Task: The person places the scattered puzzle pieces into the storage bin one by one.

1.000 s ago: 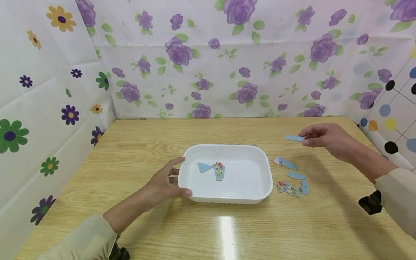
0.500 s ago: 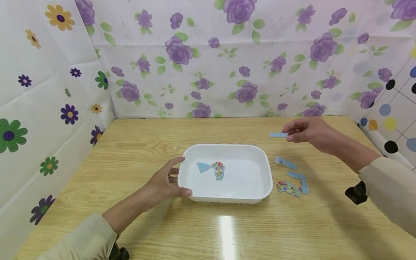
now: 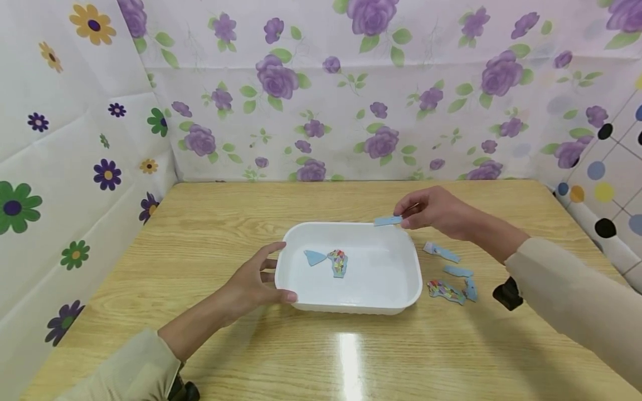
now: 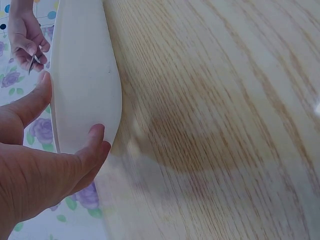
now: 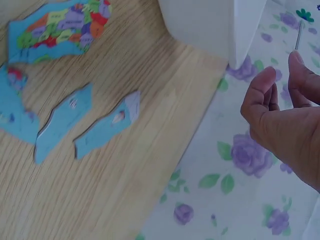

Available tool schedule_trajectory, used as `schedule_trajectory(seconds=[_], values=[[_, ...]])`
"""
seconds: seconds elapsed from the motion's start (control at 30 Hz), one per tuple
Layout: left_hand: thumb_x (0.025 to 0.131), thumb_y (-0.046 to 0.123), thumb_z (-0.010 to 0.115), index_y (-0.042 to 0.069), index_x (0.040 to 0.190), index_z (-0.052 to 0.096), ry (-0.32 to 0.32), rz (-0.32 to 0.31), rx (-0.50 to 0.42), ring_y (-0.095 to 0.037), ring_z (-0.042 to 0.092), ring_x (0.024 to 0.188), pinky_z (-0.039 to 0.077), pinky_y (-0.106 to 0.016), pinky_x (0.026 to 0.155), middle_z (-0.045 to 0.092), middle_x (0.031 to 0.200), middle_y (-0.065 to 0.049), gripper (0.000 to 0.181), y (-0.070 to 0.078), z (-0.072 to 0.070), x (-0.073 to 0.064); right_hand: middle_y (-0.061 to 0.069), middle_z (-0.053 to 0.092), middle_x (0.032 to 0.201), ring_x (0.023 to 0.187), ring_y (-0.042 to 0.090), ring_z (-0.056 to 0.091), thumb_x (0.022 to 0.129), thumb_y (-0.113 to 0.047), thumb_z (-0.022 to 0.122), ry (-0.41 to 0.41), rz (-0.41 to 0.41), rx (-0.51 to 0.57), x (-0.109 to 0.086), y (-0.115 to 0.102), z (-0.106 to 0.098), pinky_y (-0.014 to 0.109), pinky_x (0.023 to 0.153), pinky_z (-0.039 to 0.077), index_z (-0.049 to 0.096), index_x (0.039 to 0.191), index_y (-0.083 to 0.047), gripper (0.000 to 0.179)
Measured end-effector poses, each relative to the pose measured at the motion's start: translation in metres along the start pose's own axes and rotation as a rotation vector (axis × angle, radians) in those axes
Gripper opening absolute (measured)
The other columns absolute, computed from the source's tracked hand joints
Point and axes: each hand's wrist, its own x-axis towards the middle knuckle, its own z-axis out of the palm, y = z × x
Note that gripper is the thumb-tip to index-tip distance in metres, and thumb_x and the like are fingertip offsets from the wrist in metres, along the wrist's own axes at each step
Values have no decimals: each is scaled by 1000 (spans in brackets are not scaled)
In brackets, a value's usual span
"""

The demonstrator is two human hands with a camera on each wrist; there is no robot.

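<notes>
My left hand [image 3: 251, 283] holds the left end of a white plastic tray [image 3: 381, 273], its thumb at the front corner and its fingers against the end wall. My right hand [image 3: 435, 209] pinches a narrow light-blue puzzle piece [image 3: 385, 221] between thumb and fingers, close above the tray's back right rim. In the right wrist view this piece [image 5: 299, 37] shows edge-on. Inside the tray lie a plain blue piece [image 3: 315, 258] and a multicoloured map piece [image 3: 339, 264], side by side left of the middle.
Several puzzle pieces lie on the wooden table [image 3: 225, 223] right of the tray: a large map piece [image 3: 445, 291], a blue piece with a pale end [image 3: 441, 252], and smaller blue ones [image 3: 458, 272]. Flower-printed sheets [image 3: 321, 100] stand behind and at the left.
My right hand has carried the narrow blue piece leftward from the table's right side to the tray's back rim. My left hand and the tray have stayed put.
</notes>
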Motion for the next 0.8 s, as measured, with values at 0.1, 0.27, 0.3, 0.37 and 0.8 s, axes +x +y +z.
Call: schedule_trajectory(seconds=[0.1, 0.27, 0.3, 0.37, 0.8], values=[[68, 14, 88, 17, 151, 23, -3, 8, 3, -38, 51, 122, 54, -40, 86, 44, 136, -21, 105, 0, 0, 0, 16, 59, 113, 100, 26, 60, 86, 1, 69, -33, -6, 17, 6, -2, 9, 36, 85, 53, 63, 109, 6, 25], [68, 14, 88, 17, 151, 23, 1, 6, 14, -38, 51, 122, 54, -40, 87, 45, 136, -20, 105, 0, -1, 0, 16, 59, 114, 107, 28, 60, 85, 2, 69, -105, 7, 39, 11, -3, 23, 36, 86, 53, 64, 105, 5, 21], [68, 14, 89, 18, 151, 24, 7, 3, 19, -38, 51, 122, 54, -40, 86, 45, 137, -20, 105, 0, -1, 0, 16, 59, 113, 106, 28, 60, 85, 3, 69, -114, 9, 39, 12, -4, 26, 36, 86, 53, 64, 105, 5, 21], [67, 13, 89, 19, 150, 25, 17, -3, 19, -38, 51, 122, 54, -40, 86, 45, 137, -20, 105, 1, -1, -1, 15, 60, 112, 103, 27, 61, 84, 4, 70, -126, 12, 31, 14, -5, 31, 36, 85, 53, 65, 104, 4, 20], [68, 13, 88, 19, 151, 24, 13, -2, 11, -38, 52, 121, 54, -40, 85, 45, 137, -20, 105, 0, -1, 0, 16, 55, 90, 81, 22, 57, 78, 17, 66, -124, 89, -3, 23, -10, 66, 36, 74, 58, 65, 97, 7, 22]])
